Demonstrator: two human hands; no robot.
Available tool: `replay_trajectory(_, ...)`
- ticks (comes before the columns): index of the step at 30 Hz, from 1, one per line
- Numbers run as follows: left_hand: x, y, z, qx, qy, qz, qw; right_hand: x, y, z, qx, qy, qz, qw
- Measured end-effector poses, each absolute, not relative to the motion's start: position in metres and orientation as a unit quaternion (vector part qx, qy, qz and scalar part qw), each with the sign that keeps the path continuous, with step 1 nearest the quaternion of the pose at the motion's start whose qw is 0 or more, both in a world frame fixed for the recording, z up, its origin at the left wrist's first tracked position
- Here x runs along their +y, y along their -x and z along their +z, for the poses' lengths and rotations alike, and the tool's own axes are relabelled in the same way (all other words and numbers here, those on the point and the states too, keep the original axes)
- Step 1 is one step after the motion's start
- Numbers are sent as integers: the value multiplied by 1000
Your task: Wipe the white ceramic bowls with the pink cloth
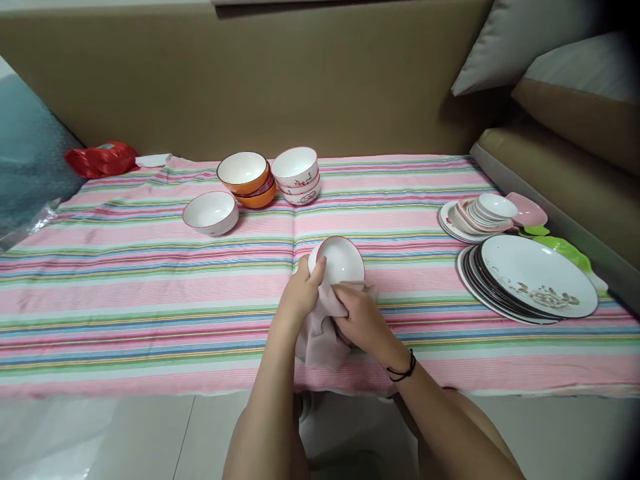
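Observation:
A white bowl with a thin red rim (345,259) is tilted toward me above the striped cloth. My left hand (303,288) grips its left side, with the thumb over the rim. My right hand (359,313) is closed on a pinkish-beige cloth (325,340), which is bunched against the bowl's lower edge and hangs below it. The right fingertips are partly hidden in the folds. Beyond my hands, a single white bowl (211,212) stands to the left. Behind it are stacked orange bowls (243,179) and a stack of white red-rimmed bowls (297,175).
A striped tablecloth (125,280) covers the surface. At right lie stacked large plates (537,273), small dishes (483,217), a pink dish (527,210) and a green leaf-shaped dish (565,253). A red shiny bundle (103,160) sits far left. Cushions (585,80) lean at the right back.

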State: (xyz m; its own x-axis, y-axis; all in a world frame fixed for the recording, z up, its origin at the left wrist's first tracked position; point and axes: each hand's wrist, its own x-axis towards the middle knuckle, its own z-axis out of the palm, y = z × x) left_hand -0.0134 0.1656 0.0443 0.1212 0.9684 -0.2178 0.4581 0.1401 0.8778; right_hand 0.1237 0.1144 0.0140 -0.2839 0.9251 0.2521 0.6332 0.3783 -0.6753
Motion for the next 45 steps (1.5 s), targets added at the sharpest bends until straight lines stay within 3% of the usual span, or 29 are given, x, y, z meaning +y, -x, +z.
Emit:
replay_trajectory(3,165,13,45,616,-588,266,452,115,-127,15,-777,496,241,304)
replay_trajectory(9,165,11,46,610,-595,261,453,121,-143,6,-796,558,110,206)
replay_trajectory(12,165,11,45,613,-596,268,443,122,-144,8,-798,555,113,205)
replay_trajectory(19,165,13,44,612,-596,263,448,115,-130,20,-778,502,251,283)
replay_trajectory(27,166,12,42,610,-591,271,453,120,-136,12,-785,569,113,217)
replay_trajectory(36,169,13,39,597,-589,298,455,104,-114,15,-773,515,113,353)
replay_trajectory(41,168,12,42,621,-587,268,445,109,-122,12,-768,559,159,270)
replay_trajectory(45,168,12,41,610,-602,267,441,116,-131,5,-780,566,126,235)
